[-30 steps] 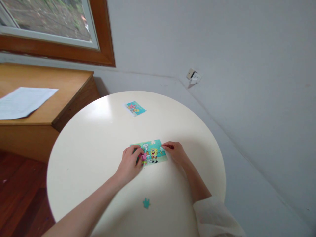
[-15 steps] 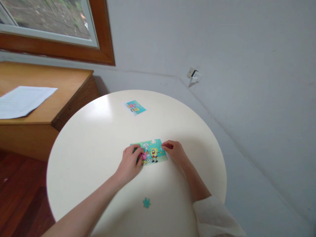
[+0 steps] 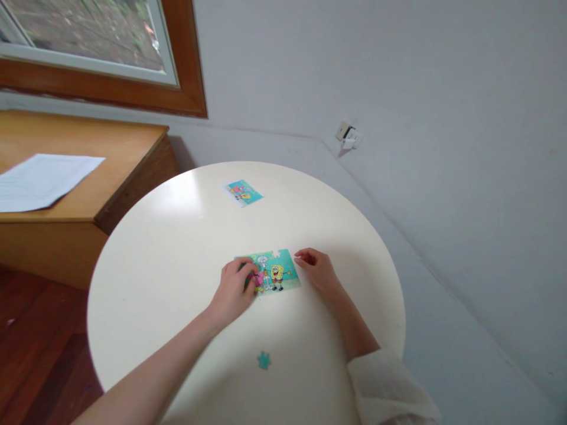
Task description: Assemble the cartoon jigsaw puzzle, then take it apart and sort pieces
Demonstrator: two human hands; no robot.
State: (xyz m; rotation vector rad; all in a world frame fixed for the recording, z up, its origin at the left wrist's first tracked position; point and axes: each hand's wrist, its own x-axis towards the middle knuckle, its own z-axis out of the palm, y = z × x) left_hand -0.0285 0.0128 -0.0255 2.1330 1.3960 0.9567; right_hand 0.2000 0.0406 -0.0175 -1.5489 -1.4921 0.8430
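Teal and many-knobbed, a small loose jigsaw piece point(image 3: 264, 360) lies on the round white desk point(image 3: 177, 283) in the head view, well apart from the rectangular, colourful cartoon jigsaw point(image 3: 277, 271), on its near side. The bare left hand point(image 3: 234, 289) is nearer the piece, which sits towards the person and slightly right of its fingers; these bend, spread, over the jigsaw's left end. The bare right hand's point(image 3: 321, 273) thumb and forefinger tips stand slightly parted, nothing visible between them, just beside the jigsaw's right end, whose long axis runs left to right.

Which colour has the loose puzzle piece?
The loose puzzle piece is teal, best seen in the head view.
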